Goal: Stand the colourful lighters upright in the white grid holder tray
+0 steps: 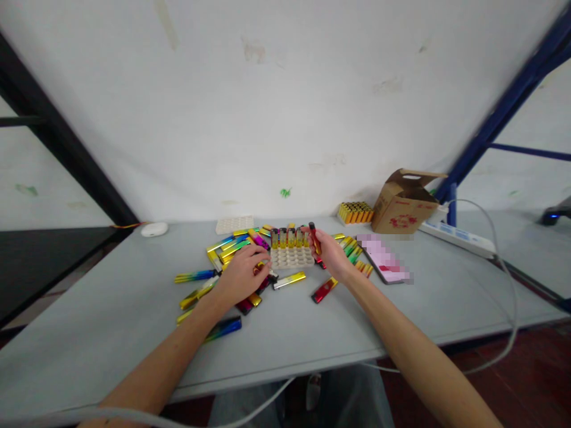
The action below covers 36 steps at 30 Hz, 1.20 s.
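A white tray with rows of round holes (292, 259) stands in the middle of the table, and several gold lighters (288, 238) stand upright along its far row. My right hand (332, 252) is just right of the tray, its fingers closed round a red lighter with a dark end (314, 236), held roughly upright. At the tray's left edge, my left hand (244, 270) reaches over a heap of shiny multicoloured lighters (227, 245) with its fingers curled; whatever they grip is hidden. A gold and silver lighter (289, 280) lies in front of the tray.
Behind the heap lies another white tray (235, 224). A block of orange and yellow cylinders (355, 213) stands by an open cardboard box (404, 205). To the right are a phone (382, 257), a power strip (459, 238) and a white cable (513, 285). A white case (154, 229) sits back left.
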Tool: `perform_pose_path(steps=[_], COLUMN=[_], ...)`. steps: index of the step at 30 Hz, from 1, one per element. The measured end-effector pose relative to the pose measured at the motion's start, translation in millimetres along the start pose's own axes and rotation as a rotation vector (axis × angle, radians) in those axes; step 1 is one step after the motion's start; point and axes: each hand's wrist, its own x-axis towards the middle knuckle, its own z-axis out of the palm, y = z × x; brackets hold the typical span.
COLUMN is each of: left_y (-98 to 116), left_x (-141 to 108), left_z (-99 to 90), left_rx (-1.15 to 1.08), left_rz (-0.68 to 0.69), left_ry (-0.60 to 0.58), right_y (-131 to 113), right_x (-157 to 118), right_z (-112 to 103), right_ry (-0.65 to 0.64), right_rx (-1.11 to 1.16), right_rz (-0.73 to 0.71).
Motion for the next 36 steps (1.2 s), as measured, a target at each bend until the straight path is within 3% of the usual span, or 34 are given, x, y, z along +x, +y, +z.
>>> perform_pose_path(steps=[5,18,31,36], left_y=[-1,1,1,-1], left_x=[0,0,0,-1], left_z=[1.2,-1.2,-1.1,-0.2], left_rx=[0.005,0.002,-0.005,-0.017], left_rz=[0.0,0.002,0.005,-0.005], left_ry=[-0.009,-0.032,-0.04,-0.029], right_y=[4,3,10,8], right_x=[-1,-8,3,3], right_z=[0,3,-3,-5], right_ry=[-0.068,-0.151,0.058,0.065], right_rx=[-0.086,-0.156,-0.468,-0.445], right_rz=[-0.087,-0.061,-0.332,-0.282])
